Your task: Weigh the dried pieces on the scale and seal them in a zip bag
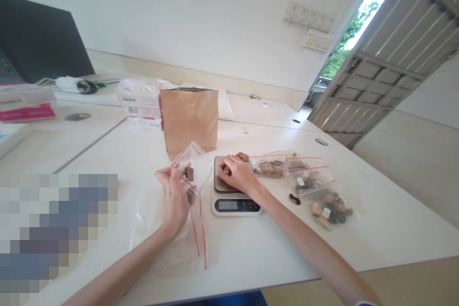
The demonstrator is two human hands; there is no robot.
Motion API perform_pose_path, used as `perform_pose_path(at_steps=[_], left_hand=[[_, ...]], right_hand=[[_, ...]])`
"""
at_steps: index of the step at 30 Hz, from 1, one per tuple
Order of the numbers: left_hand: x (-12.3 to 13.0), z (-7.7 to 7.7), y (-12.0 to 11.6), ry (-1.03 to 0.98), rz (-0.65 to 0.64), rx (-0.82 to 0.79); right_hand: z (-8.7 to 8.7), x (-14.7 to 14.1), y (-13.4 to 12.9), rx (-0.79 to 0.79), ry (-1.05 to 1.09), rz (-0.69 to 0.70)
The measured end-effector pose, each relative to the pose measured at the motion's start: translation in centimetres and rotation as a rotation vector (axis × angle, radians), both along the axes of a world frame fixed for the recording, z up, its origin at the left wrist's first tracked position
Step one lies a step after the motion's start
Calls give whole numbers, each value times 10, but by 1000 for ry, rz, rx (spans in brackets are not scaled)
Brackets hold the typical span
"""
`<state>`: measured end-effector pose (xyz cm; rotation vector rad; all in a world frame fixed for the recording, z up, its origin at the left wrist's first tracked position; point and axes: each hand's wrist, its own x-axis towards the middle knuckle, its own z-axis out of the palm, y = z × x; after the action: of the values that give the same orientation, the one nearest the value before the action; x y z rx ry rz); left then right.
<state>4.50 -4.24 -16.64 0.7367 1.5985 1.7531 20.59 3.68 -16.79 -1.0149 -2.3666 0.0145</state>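
Note:
My left hand [175, 196] holds a small clear zip bag [191, 167] upright by its red-lined mouth, with a few brown pieces inside. My right hand [238, 174] rests on the platform of a small kitchen scale [233, 203], fingers curled over brown pieces [242, 156] lying there. More empty clear bags with red seals [197, 236] lie flat on the white table [251, 248] below my left hand.
A brown paper pouch [189, 119] stands behind the scale. Several filled zip bags [315, 191] lie to the right, with one loose dark piece [294, 199]. Packs of bags [139, 100], a pink box [27, 112] and a dark monitor [39, 38] sit at the left back. An open door [387, 52] is at right.

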Motion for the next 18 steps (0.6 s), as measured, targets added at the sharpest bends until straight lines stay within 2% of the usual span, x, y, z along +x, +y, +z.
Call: perform_pose_path(at_steps=[2, 6, 8, 10, 12, 14, 16, 18], left_hand=[[0, -1, 0, -11, -8, -5], [0, -3, 1, -16, -10, -6], [0, -4, 1, 1, -11, -12], [-1, -4, 1, 25, -5, -14], [-1, -4, 1, 57, -4, -11], [-1, -3, 0, 88, -10, 0], [-2, -1, 0, 84, -20, 6], [-2, 2, 0, 40, -33, -14]], right_hand=[[6, -3, -1, -34, 132, -13], [33, -22, -3, -246, 692, -35], [50, -38, -4, -355, 916, 23], [62, -55, -6, -441, 1046, 109], [68, -70, -8, -511, 1058, 178], [67, -81, -12, -553, 940, 234], [61, -86, -17, -518, 759, 286], [55, -84, -21, -416, 618, 326]])
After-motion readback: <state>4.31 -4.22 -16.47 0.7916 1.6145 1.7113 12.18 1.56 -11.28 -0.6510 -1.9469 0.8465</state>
